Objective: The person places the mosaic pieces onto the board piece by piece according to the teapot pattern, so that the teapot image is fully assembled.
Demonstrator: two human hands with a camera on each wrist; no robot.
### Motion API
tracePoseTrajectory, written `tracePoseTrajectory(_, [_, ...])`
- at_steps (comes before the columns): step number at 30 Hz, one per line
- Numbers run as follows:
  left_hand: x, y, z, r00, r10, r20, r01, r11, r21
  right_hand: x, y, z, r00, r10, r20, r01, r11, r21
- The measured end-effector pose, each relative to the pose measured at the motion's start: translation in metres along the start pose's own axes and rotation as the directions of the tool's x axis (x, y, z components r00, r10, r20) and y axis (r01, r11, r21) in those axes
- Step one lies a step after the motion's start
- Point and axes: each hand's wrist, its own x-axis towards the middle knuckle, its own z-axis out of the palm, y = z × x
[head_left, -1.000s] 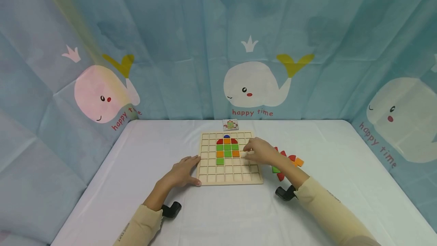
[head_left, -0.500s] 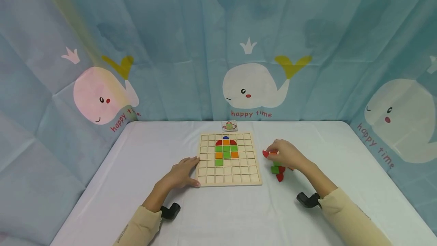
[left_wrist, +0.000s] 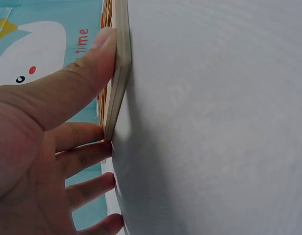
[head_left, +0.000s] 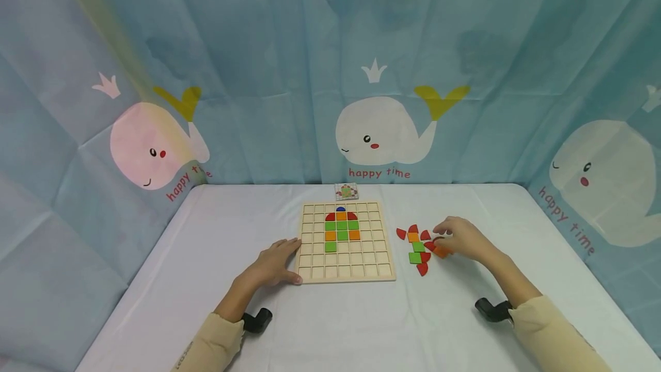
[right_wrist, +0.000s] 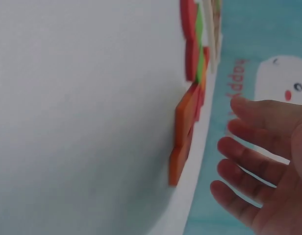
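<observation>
A wooden grid board (head_left: 370, 258) lies on the white table, with green, orange, red and blue tiles set in its upper middle cells. My left hand (head_left: 273, 262) rests with spread fingers against the board's left edge. In the left wrist view, the thumb (left_wrist: 77, 83) lies along the board's rim. My right hand (head_left: 467, 239) hovers over the right end of a loose pile of tiles, above an orange tile (head_left: 441, 252). Its fingers (right_wrist: 249, 156) are loosely bent and hold nothing; in the right wrist view they are apart from the tiles.
Loose red quarter-round tiles (head_left: 422, 269), green squares (head_left: 415, 258) and an orange square (head_left: 413, 237) lie right of the board. A small pattern card (head_left: 346, 191) lies behind it. A blue whale-print curtain (head_left: 279, 73) stands beyond the table's back edge.
My right hand moved from the board's right side to the pile. It carried a red quarter-round tile half a second ago and has let go of it. My left hand stayed put.
</observation>
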Motion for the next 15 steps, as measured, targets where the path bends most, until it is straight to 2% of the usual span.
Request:
tracePoseTrajectory(6, [0.000,0.000,0.000,1.000,-0.001,-0.003,0.001,1.000,-0.005,-0.007,0.016,-0.001,1.000,-0.005,0.004,0.005,1.000,-0.019])
tracePoseTrajectory(15, [-0.001,0.001,0.000,1.000,-0.001,-0.005,0.001,1.000,-0.008,-0.011,0.024,0.002,0.998,0.050,0.030,-0.049,0.998,-0.038])
